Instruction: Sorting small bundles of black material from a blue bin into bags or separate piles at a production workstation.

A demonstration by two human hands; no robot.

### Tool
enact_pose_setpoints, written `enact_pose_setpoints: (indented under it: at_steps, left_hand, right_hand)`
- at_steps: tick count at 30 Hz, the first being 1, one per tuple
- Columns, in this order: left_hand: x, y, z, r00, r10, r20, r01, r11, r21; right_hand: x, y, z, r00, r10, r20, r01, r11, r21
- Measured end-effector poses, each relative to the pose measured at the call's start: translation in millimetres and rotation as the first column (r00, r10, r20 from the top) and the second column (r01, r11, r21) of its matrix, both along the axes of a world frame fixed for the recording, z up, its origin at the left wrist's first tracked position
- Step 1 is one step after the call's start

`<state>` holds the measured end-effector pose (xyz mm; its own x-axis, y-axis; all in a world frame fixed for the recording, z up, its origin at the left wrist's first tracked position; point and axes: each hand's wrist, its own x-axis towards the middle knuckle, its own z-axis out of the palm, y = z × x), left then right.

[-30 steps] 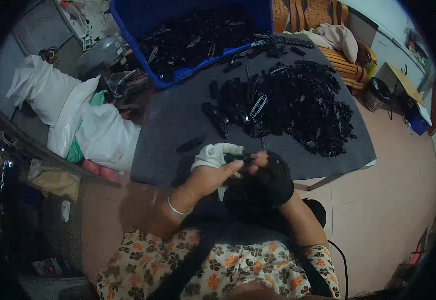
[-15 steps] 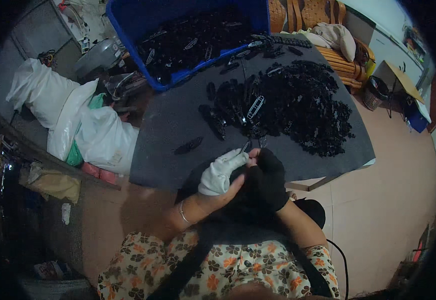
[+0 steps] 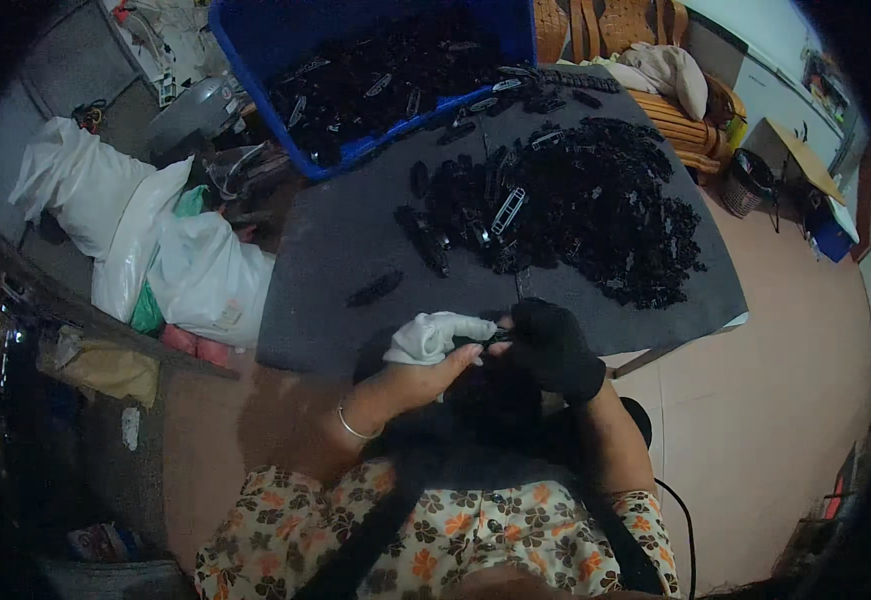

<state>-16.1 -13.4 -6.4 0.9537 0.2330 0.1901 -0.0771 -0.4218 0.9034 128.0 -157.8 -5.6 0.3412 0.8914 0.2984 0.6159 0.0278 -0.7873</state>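
Centrally, my white-gloved left hand [image 3: 430,342] and black-gloved right hand [image 3: 558,352] pinch a small dark part [image 3: 499,337] between them, over the near edge of the grey table [image 3: 326,310]. Beyond, to the right, lies a heap of black pieces [image 3: 611,215]; a blue bin [image 3: 356,153] occupies the far left.

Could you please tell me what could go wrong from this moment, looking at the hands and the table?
The small dark piece at the fingertips of the left hand and the right hand could slip, and might be hard to find on the dark grey cover. The pile of black parts spreads toward the cover's right edge, so a knock might push some onto the floor.
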Motion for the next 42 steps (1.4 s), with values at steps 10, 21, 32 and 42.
enact_pose_setpoints:
  at_steps: [10, 21, 32, 42]
  left_hand:
    - [42.3, 27.2, 37.4, 0.900, 0.419, -0.118, -0.184, 0.612, 0.769]
    - [22.6, 53.4, 10.2, 0.899, 0.339, 0.277, -0.430, 0.562, 0.707]
    - [10.7, 20.5, 16.4, 0.985, 0.171, 0.016, -0.163, 0.958, -0.236]
    - [7.6, 10.5, 26.3, 0.981, 0.064, -0.182, -0.099, 0.977, -0.187]
  right_hand:
    - [32.7, 3.6, 0.7, 0.784, -0.387, 0.486, 0.457, 0.889, -0.029]
    - [28.6, 24.4, 5.1, 0.910, -0.346, 0.229, 0.334, 0.938, 0.093]
    - [3.4, 15.0, -10.8, 0.950, -0.236, 0.202, 0.186, 0.953, 0.238]
    - [1.4, 13.4, -9.4, 0.812, -0.197, 0.549, -0.037, 0.922, 0.385]
